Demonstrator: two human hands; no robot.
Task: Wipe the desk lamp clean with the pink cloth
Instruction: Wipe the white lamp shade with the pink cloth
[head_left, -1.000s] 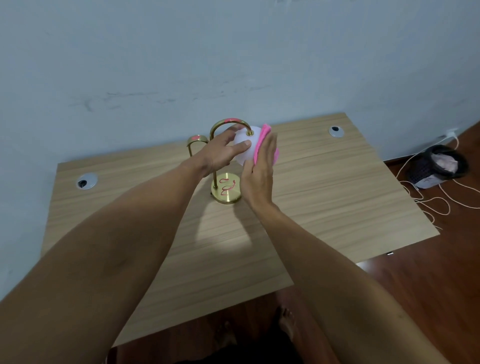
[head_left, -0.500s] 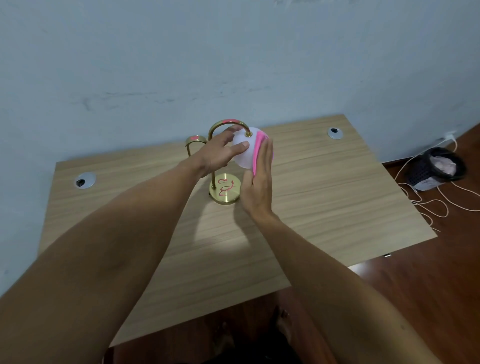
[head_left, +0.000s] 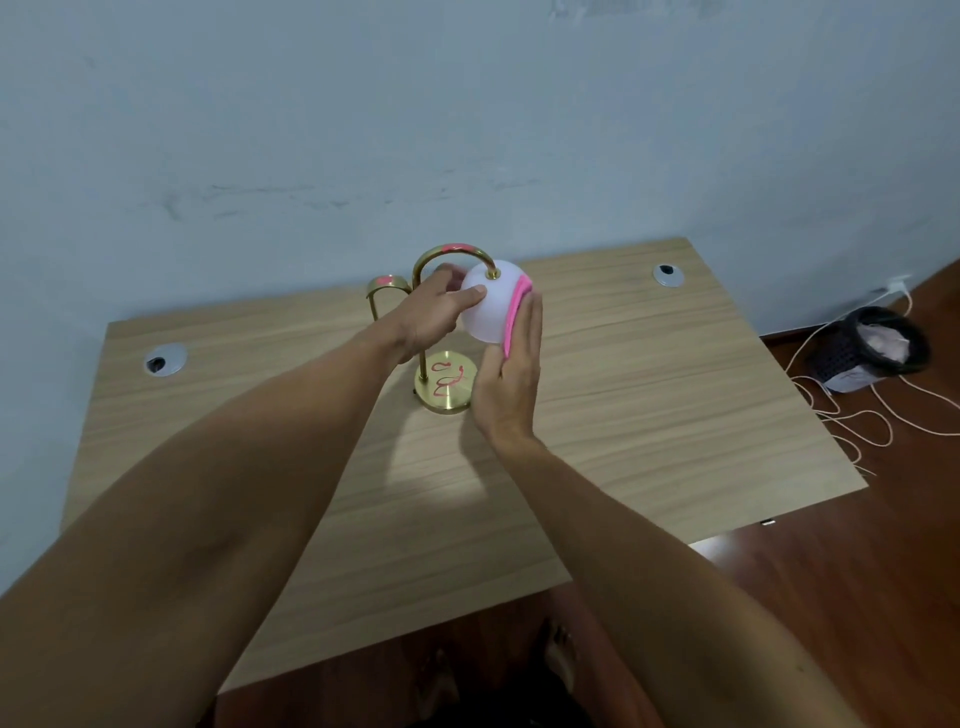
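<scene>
A desk lamp with a white globe shade (head_left: 488, 306), a curved gold arm (head_left: 452, 254) and a round gold base (head_left: 445, 387) stands at the back middle of the wooden desk (head_left: 649, 405). Pink-red marks show on the base and on the top of the arm. My left hand (head_left: 434, 317) grips the left side of the globe. My right hand (head_left: 511, 374) presses the folded pink cloth (head_left: 515, 312) flat against the globe's right side. Most of the cloth is hidden behind my palm.
A second small gold hook (head_left: 384, 286) stands just left of the lamp. Two round cable grommets (head_left: 165, 358) (head_left: 667, 274) sit in the desk's back corners. On the floor at right lie a dark basket (head_left: 872, 348) and loose white cables (head_left: 857, 415). A pale wall runs behind the desk.
My right hand with the cloth has slid slightly down and round the globe's right side. The left hand keeps its hold on the globe.
</scene>
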